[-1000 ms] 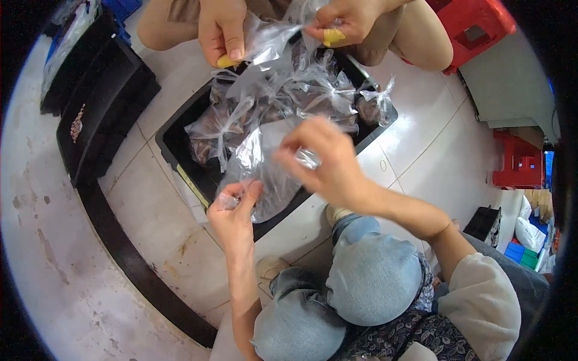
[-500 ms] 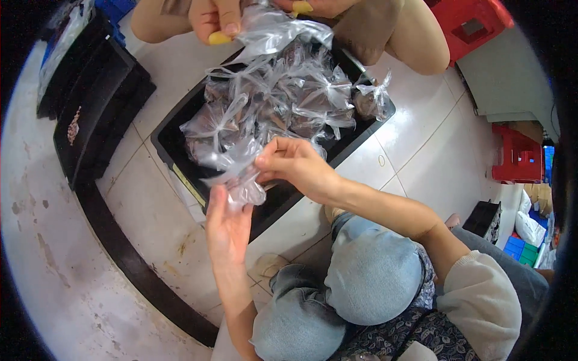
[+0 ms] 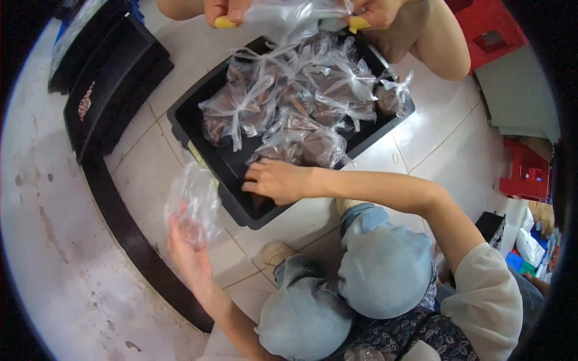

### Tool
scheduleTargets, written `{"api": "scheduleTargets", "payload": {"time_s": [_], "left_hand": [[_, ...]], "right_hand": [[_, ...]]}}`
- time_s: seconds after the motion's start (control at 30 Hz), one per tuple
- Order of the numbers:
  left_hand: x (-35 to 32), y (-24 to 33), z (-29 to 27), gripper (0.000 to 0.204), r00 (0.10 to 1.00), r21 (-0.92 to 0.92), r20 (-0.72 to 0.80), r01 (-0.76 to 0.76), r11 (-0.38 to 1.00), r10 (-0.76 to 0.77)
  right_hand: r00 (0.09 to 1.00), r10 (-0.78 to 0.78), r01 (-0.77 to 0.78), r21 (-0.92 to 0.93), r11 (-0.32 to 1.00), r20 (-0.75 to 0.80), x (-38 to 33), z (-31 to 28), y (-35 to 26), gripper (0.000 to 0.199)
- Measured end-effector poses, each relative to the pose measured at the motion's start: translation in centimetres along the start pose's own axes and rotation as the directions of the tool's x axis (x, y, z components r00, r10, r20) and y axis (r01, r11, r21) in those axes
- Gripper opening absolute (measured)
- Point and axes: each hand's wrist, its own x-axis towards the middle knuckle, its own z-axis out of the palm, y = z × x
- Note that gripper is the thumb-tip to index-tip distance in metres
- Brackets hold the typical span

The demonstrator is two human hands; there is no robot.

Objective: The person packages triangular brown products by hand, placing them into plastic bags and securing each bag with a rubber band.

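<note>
A clear, empty-looking plastic bag hangs on the fingers of my left hand, which is out to the left of the black tray. The fingers show blurred through the film. My right hand is down inside the tray's near corner, its fingers curled. Something dark brown lies just under it, mostly hidden. Beside that hand rests a filled clear bag with brown contents. Several knotted bags of the same kind are heaped behind it.
Across the tray, another person's hands with yellow finger covers stretch a clear bag. Black crates stand at the left. Red stools are at the right, and a black box sits lower right. My knees are close to the tray.
My hands have parted: the left carried the clear bag down and left, and the right dropped into the tray's near corner. The other person's hands spread their bag wider.
</note>
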Motion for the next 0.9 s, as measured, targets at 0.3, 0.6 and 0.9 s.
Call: {"api": "scheduleTargets", "payload": {"time_s": [0.3,0.6,0.9], "left_hand": [[0.2,0.2,4.5,0.055,0.831,-0.242,0.546,0.274,0.931,-0.103],[-1.0,-2.7,13.2,0.043,0.669,-0.492,0.742,0.590,0.640,-0.045],[-1.0,-4.6,17.1,0.038,0.652,-0.542,0.757,0.658,0.523,-0.037]], "right_hand": [[0.877,0.472,-0.029,0.970,0.241,-0.090,-2.6,-13.9,-1.7,0.052],[0.772,0.367,-0.304,0.206,0.930,-0.518,-4.2,-12.4,-2.0,0.053],[0.585,0.760,-0.114,0.956,-0.270,0.284,-8.9,-10.2,1.6,0.015]]}}
